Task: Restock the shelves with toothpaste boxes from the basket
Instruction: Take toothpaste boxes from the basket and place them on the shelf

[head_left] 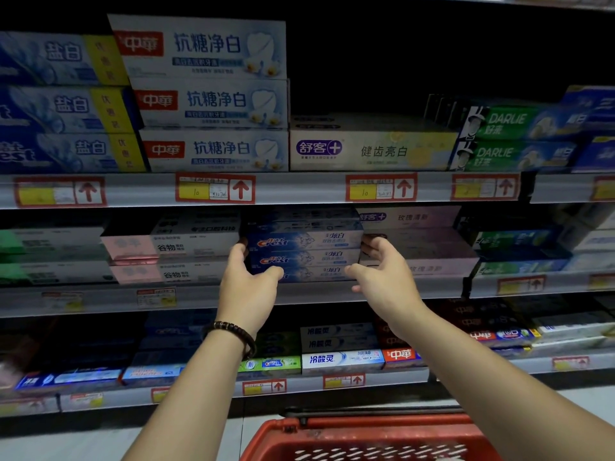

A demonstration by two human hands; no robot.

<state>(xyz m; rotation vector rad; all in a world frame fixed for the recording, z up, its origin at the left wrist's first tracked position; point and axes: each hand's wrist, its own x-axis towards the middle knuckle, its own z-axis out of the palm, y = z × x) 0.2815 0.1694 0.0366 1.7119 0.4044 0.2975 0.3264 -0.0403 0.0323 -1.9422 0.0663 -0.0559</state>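
A stack of three blue Crest toothpaste boxes (pixel 307 252) sits on the middle shelf (pixel 109 299), lengthwise along its front. My left hand (pixel 248 286) grips the stack's left end, fingers round the end and thumb on the front of the lowest box. At the right end, my right hand (pixel 382 272) holds it the same way, fingers curled at the end and thumb lying along the bottom box. The red basket (pixel 332 430) stands below my arms at the bottom edge; only its rim and slotted wall show, its contents are hidden.
Pink and grey boxes (pixel 173 247) stand left of the stack, pale purple boxes (pixel 419 241) right of it. The upper shelf holds white-and-red boxes (pixel 213 101), a single white box (pixel 369 151) with a dark gap above, and green Darlie boxes (pixel 512 138). The lower shelf (pixel 342 380) is stocked.
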